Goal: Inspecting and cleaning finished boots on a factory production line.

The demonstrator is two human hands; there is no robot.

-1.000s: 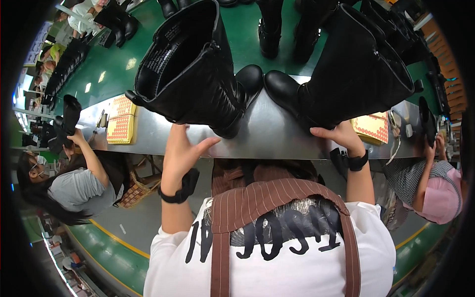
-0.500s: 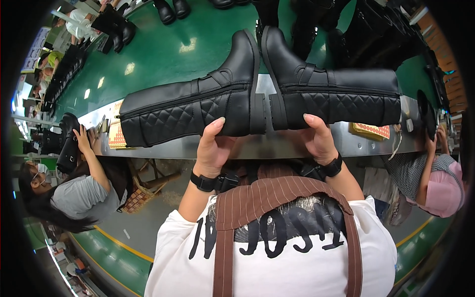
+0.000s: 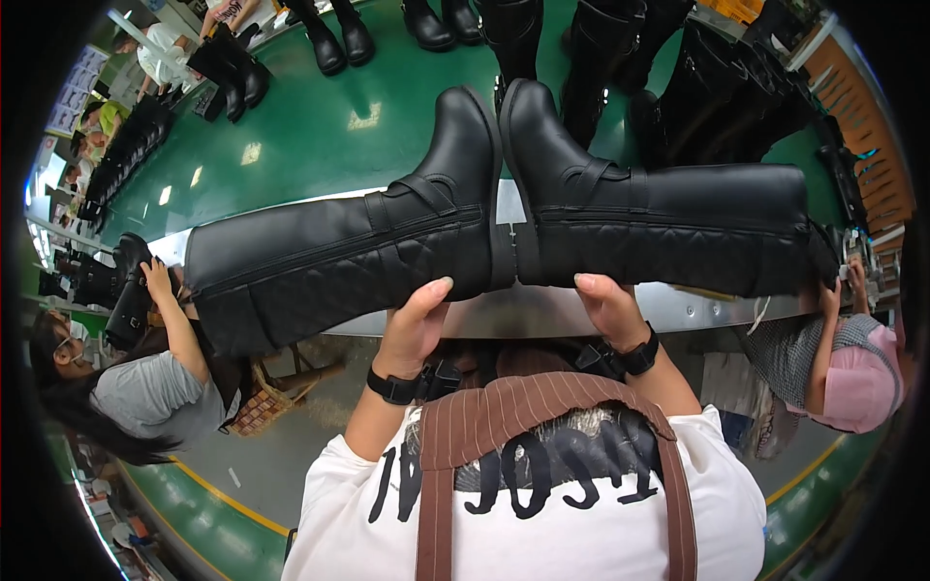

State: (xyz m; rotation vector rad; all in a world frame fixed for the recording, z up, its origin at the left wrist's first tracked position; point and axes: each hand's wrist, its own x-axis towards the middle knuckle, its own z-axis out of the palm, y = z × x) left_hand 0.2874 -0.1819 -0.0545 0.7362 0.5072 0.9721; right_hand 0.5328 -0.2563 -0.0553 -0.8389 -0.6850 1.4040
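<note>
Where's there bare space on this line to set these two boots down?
The widest bare patch is the green belt beyond the left boot, bordered by the boot row at far left. Crowded: upright boots beyond the right boot. The left hand and right hand support the boots from beneath.

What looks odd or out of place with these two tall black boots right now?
Nothing looks damaged. The left boot and right boot lie sideways, soles pressed together, shafts pointing opposite ways, held up by the left hand and right hand, unlike the upright boots on the green belt.
</note>
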